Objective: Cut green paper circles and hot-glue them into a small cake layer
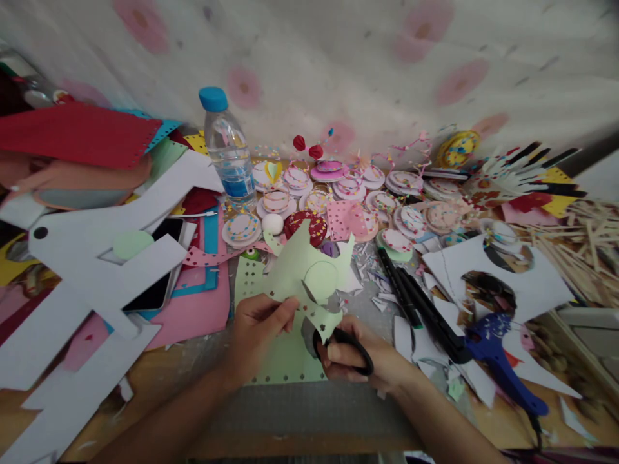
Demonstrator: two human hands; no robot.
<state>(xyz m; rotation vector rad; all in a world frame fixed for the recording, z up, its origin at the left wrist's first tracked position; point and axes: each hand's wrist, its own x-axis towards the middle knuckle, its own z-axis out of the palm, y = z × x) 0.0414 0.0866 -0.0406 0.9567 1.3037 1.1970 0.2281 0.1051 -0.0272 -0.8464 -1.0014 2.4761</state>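
Observation:
Closed round the handles of black scissors (362, 351) is my right hand (355, 354). The scissor blades are mostly hidden at the edge of a light green paper piece (285, 270). My left hand (264, 322) pinches that piece at its lower left side. The piece has jagged points, small punched shapes along its lower strip, and a round green disc (321, 281) attached or partly cut at its middle; I cannot tell which. Under both hands lies a flat green sheet (280, 367) with punched holes along its edges.
A water bottle (231, 154) stands behind, beside rows of small decorated paper discs (275, 201). White foam cutouts (111, 238) and a phone (157, 277) lie left. Black pens (400, 287), a blue glue gun (505, 367), white scraps and wooden sticks (585, 251) lie right.

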